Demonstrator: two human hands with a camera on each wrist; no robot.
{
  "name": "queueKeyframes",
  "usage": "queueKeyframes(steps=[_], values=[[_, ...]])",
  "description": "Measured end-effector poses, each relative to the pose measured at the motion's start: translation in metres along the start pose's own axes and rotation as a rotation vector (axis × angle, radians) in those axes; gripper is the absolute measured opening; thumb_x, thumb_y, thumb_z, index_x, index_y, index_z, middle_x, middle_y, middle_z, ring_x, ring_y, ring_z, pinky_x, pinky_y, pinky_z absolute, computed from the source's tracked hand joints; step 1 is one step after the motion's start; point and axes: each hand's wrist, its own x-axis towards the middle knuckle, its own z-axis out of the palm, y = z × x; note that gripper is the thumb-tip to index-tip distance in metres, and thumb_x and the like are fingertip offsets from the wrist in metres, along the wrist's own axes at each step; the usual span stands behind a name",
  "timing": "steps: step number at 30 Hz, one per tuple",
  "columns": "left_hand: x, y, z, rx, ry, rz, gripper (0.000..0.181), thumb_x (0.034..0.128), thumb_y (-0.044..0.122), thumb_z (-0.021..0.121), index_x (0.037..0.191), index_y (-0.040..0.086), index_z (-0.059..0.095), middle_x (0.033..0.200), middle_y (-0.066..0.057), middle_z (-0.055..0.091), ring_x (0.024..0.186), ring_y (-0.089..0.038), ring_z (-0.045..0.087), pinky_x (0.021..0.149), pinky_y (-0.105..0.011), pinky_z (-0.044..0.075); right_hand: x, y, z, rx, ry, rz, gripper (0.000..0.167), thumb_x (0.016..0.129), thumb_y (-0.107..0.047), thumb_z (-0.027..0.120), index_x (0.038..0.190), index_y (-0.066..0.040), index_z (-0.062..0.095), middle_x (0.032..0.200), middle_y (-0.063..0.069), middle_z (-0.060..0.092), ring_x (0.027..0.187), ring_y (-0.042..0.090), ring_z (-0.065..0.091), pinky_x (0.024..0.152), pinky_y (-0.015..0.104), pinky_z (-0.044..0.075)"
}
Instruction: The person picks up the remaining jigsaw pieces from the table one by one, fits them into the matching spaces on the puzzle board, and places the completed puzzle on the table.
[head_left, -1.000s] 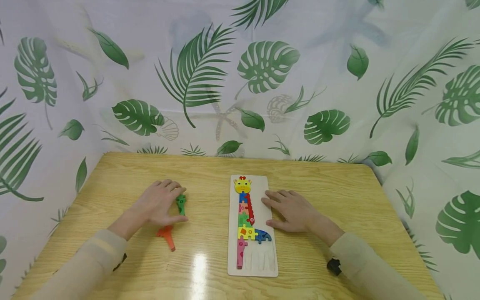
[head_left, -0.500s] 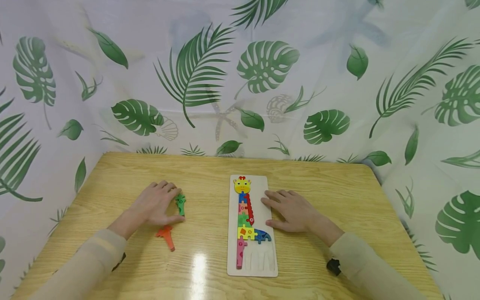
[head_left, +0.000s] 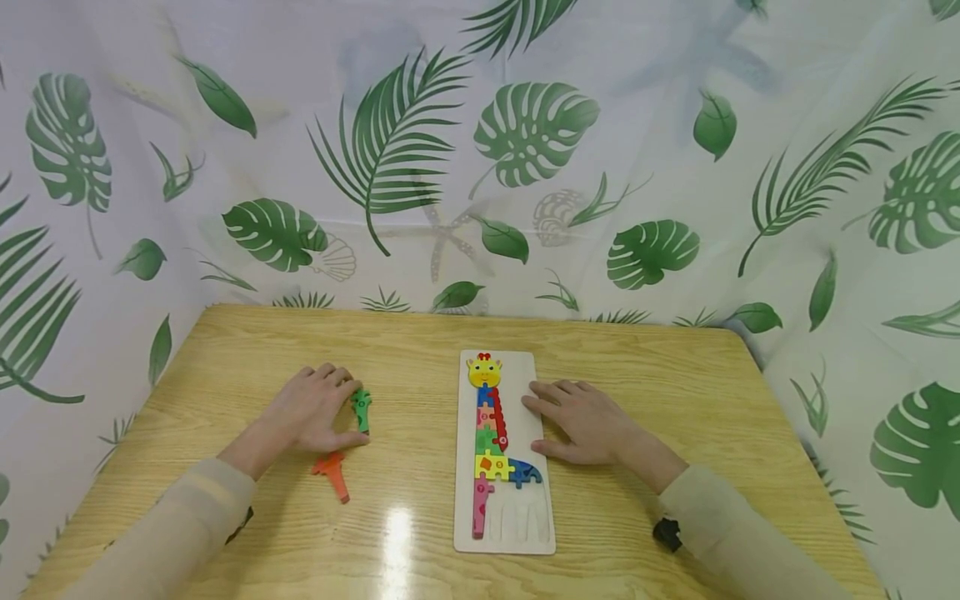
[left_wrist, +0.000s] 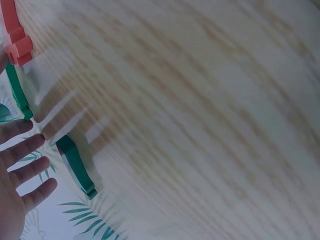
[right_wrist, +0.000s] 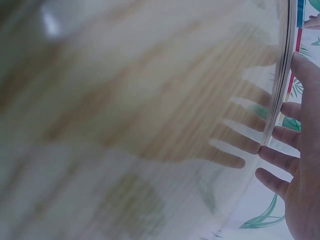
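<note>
My left hand (head_left: 315, 412) has its thumb and index finger at either end of a green puzzle piece (head_left: 362, 410), seemingly pinching it lengthwise. Close to the thumb lies an orange puzzle piece (head_left: 333, 477). The left wrist view shows another green piece (left_wrist: 76, 166) near the other fingers, hidden under the hand in the head view. My right hand (head_left: 585, 423) rests spread at the right edge of the white puzzle board (head_left: 467, 500), its fingertips touching the edge. On the board, a giraffe puzzle (head_left: 491, 450) shows a yellow head, coloured neck and body pieces, and a pink leg.
Bare leg-shaped recesses show in the board's lower part. A light wooden table (head_left: 637, 542) carries everything. Behind and beside it hangs a white curtain (head_left: 420, 275) with green leaves.
The left thumb and index finger have drawn in slightly against the green piece's ends. My right hand and the board stay where they were.
</note>
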Motion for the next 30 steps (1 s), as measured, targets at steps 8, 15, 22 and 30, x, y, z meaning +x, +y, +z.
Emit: queueKeyframes(steps=[8, 15, 22, 30], values=[[0.0005, -0.0007, 0.0024, 0.002, -0.008, -0.007, 0.083, 0.0873, 0.076, 0.064, 0.136, 0.008, 0.066, 0.132, -0.015, 0.067, 0.124, -0.038, 0.061, 0.102, -0.06, 0.053, -0.0013, -0.0008, -0.0006, 0.004, 0.009, -0.001, 0.076, 0.1, -0.073, 0.048, 0.16, -0.026, 0.047, 0.166, 0.006, 0.047, 0.148, 0.035, 0.051, 0.121, 0.059, 0.044], [0.0013, 0.001, 0.0019, -0.001, -0.013, -0.016, 0.082, 0.0873, 0.075, 0.064, 0.135, 0.008, 0.066, 0.132, -0.015, 0.067, 0.121, -0.037, 0.062, 0.1, -0.06, 0.054, -0.0011, 0.0003, 0.0016, -0.002, 0.019, -0.007, 0.076, 0.1, -0.073, 0.048, 0.16, -0.026, 0.047, 0.166, 0.006, 0.048, 0.147, 0.034, 0.052, 0.12, 0.059, 0.045], [0.0017, 0.0009, 0.0027, -0.005, -0.016, -0.025, 0.082, 0.0869, 0.075, 0.065, 0.134, 0.008, 0.067, 0.132, -0.015, 0.067, 0.121, -0.037, 0.062, 0.1, -0.06, 0.054, -0.0012, 0.0004, 0.0009, -0.011, 0.021, -0.007, 0.077, 0.1, -0.074, 0.047, 0.16, -0.026, 0.047, 0.166, 0.006, 0.048, 0.147, 0.034, 0.052, 0.12, 0.058, 0.045], [0.0024, 0.0007, 0.0028, -0.018, -0.018, -0.034, 0.082, 0.0866, 0.076, 0.064, 0.134, 0.008, 0.067, 0.133, -0.016, 0.067, 0.123, -0.038, 0.062, 0.101, -0.06, 0.053, -0.002, -0.0018, -0.004, 0.022, 0.015, -0.01, 0.076, 0.1, -0.071, 0.05, 0.159, -0.024, 0.049, 0.165, 0.008, 0.048, 0.147, 0.036, 0.052, 0.121, 0.06, 0.043]])
